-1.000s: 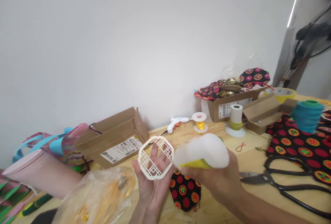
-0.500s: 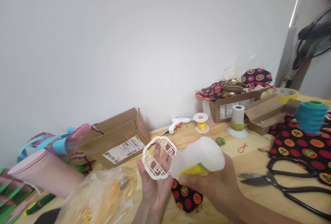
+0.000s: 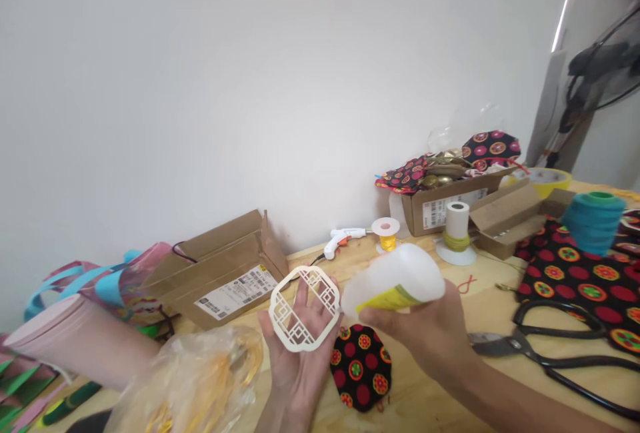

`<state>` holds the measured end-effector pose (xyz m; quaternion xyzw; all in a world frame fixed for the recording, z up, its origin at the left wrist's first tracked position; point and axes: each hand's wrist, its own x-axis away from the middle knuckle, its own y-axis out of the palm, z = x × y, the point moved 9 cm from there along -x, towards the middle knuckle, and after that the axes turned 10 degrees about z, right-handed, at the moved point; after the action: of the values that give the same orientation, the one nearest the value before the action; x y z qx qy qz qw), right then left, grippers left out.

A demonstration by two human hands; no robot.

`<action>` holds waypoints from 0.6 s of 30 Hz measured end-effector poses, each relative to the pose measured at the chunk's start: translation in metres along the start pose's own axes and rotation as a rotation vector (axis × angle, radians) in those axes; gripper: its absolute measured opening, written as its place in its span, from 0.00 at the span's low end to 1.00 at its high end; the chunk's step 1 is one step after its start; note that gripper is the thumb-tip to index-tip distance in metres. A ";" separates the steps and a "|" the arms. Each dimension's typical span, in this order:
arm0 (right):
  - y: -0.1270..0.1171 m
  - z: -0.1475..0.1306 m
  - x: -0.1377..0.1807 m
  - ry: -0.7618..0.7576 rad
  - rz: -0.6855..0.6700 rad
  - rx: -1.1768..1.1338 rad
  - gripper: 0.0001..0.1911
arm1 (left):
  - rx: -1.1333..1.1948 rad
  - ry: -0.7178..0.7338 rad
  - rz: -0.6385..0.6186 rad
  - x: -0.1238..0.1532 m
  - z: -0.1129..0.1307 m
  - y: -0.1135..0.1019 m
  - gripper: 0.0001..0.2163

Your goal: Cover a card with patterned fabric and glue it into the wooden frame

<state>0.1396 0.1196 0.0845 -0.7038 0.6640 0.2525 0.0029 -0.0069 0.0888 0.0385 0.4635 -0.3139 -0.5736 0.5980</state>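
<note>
A cream lattice frame (image 3: 283, 334) with a scalloped outline rests across the palm and fingers of my left hand (image 3: 299, 368), which holds it by the edges. My right hand (image 3: 431, 336) is wrapped round a white plastic glue bottle (image 3: 400, 276) with a yellow label. The bottle is tipped over toward the left, its narrow end at the frame's right edge. Whether glue is coming out cannot be made out. Below the bottle, a black patterned fabric piece (image 3: 363, 373) with rounded corners lies on the wooden table.
Large black-handled scissors (image 3: 520, 343) lie at the right, beside patterned cloth (image 3: 570, 266) and a blue thread cone (image 3: 595, 223). A white glue gun (image 3: 345, 241) and a yellow thread spool (image 3: 386, 230) stand behind. A cardboard box (image 3: 220, 263) and a plastic bag (image 3: 195, 373) are at left.
My right hand and the glue bottle have moved slightly up and right, so more of the fabric piece shows. The lattice frame has shifted a little left with my left hand.
</note>
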 end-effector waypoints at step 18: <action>-0.002 -0.003 -0.009 -0.044 -0.060 -0.018 0.16 | -0.051 -0.065 0.000 0.002 -0.008 -0.005 0.33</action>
<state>0.1425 0.1272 0.0895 -0.7176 0.6401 0.2738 0.0188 -0.0010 0.0891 0.0309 0.4291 -0.3186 -0.5962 0.5991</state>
